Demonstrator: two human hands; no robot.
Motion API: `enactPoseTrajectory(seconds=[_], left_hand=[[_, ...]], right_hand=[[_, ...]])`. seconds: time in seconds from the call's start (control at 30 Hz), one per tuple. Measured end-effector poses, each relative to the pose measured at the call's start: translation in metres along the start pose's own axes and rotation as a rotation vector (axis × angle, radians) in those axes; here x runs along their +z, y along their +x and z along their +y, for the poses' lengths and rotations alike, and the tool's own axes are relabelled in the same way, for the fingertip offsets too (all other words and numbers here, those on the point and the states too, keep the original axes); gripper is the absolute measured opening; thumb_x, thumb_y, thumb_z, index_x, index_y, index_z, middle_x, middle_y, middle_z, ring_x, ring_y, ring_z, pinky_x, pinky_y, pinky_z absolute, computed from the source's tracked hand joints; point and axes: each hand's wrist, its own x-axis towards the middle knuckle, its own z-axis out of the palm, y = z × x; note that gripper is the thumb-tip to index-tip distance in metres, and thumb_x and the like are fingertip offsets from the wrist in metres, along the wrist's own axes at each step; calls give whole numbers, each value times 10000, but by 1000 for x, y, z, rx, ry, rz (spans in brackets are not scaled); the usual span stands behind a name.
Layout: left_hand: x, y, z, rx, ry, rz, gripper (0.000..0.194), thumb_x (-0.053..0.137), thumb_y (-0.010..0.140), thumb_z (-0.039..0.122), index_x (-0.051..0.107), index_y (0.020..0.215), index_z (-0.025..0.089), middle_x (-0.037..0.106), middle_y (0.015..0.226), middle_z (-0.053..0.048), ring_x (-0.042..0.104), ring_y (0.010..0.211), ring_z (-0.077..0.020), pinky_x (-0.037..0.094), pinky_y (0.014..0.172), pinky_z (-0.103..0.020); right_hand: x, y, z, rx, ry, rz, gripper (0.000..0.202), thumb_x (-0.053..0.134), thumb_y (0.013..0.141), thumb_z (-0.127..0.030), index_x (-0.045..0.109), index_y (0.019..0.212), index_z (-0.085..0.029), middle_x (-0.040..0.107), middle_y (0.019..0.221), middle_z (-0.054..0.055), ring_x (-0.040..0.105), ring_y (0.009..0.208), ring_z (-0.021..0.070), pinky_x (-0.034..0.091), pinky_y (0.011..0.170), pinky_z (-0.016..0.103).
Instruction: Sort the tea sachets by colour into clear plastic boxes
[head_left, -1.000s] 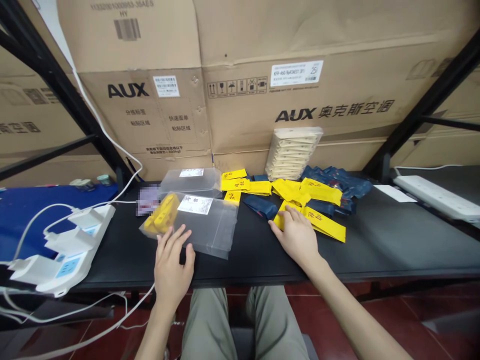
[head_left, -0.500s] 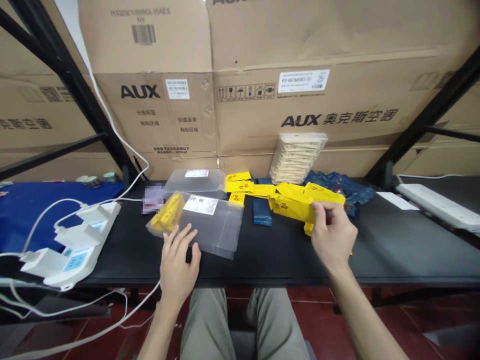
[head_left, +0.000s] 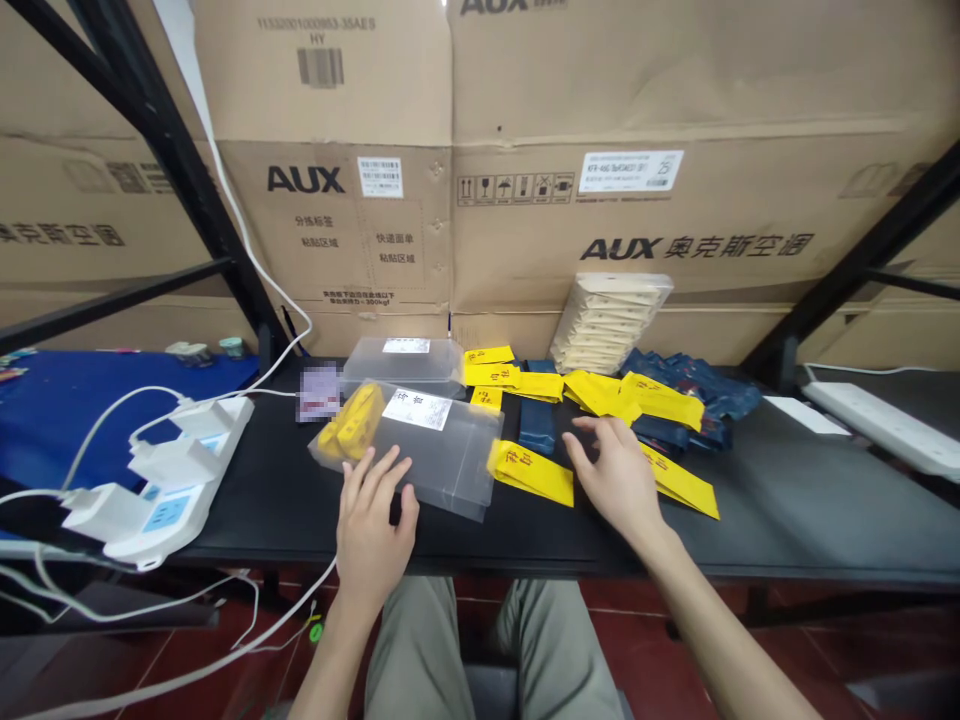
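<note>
My left hand (head_left: 377, 525) lies open, its fingertips on the near edge of a clear plastic box (head_left: 442, 455). A white label (head_left: 417, 409) is on that box, and several yellow packets (head_left: 357, 420) sit in its left end. My right hand (head_left: 616, 478) hovers over the black tabletop with thumb and fingers apart, nothing between them. Left of it lies a yellow packet (head_left: 534, 474) with dark lettering, its left end at the box's right side. Another yellow packet (head_left: 686, 483) lies partly behind my right hand. More yellow packets (head_left: 664, 400) lie beyond it.
A second clear box (head_left: 405, 368) stands behind the first. Dark blue packets (head_left: 690, 380) are heaped at the back right, near an upright clear box of cream packets (head_left: 611, 325). Power strips (head_left: 180, 490) with white cables lie at the left; another strip (head_left: 885, 420) is at the right.
My right hand let go of the yellow packet it was pinching, which now lies beside the clear box. That hand opened and moved left. My left hand stayed on the box; the view shifted slightly.
</note>
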Motion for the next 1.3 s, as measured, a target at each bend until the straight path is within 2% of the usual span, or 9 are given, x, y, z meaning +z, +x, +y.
enactPoseTrajectory(seconds=[0.2,0.3,0.43,0.6,0.7,0.87,1.0,1.1,1.3], left_hand=[[0,0,0,-1,-12,8,301,529,914,192,607,1203,225,655,1298,-58,472,1355,-287,306,1178,-591],[0,0,0,-3,-9,8,305,528,913,191,606,1206,227,656,1297,-57,473,1355,-289,312,1174,-594],[0,0,0,8,-4,13,306,529,915,188,602,1210,221,654,1302,-58,474,1353,-290,315,1172,-596],[0,0,-1,8,-4,8,307,529,917,189,599,1215,222,654,1302,-54,472,1355,-293,315,1173,-601],[0,0,-1,-2,-10,0,305,525,919,198,603,1213,229,652,1305,-53,473,1355,-298,312,1172,-607],[0,-1,-1,0,-17,4,315,522,918,197,605,1219,233,651,1307,-54,470,1360,-299,305,1176,-604],[0,-1,0,2,-16,13,317,523,915,193,607,1217,234,652,1306,-53,469,1362,-296,306,1177,-600],[0,0,0,0,-11,11,315,525,913,196,608,1215,233,654,1303,-52,468,1362,-296,307,1177,-597],[0,0,0,12,-2,2,314,527,913,190,601,1216,226,649,1310,-58,474,1355,-292,309,1175,-593]], right_hand=[[3,-11,-30,-359,-15,-332,297,582,918,-427,644,1095,-197,698,1047,87,599,972,257,510,884,395],[10,-15,-40,-401,-187,-359,395,665,857,-448,637,1138,-172,700,1053,110,617,947,287,515,860,424],[16,-17,-48,-409,-351,-329,355,615,893,-396,644,1138,-141,730,968,129,679,879,283,520,784,374],[13,-15,-52,-351,-403,-290,301,483,959,-304,652,1160,-157,772,928,116,730,690,242,471,549,291],[13,-17,-49,-335,-282,-279,315,476,964,-305,641,1199,-175,770,1030,117,750,730,253,496,546,291],[15,-17,-47,-149,163,-267,298,446,966,-308,665,1137,-199,755,1109,92,747,918,256,575,798,350],[19,-16,-54,109,535,-382,279,503,899,-315,662,1100,-207,772,999,68,740,908,231,588,786,341],[26,-20,-61,184,762,-514,366,543,841,-293,618,1179,-174,753,1024,81,725,880,193,584,780,316],[43,-25,-80,170,637,-479,195,616,807,-362,653,881,-186,679,754,12,585,611,138,491,587,266]])
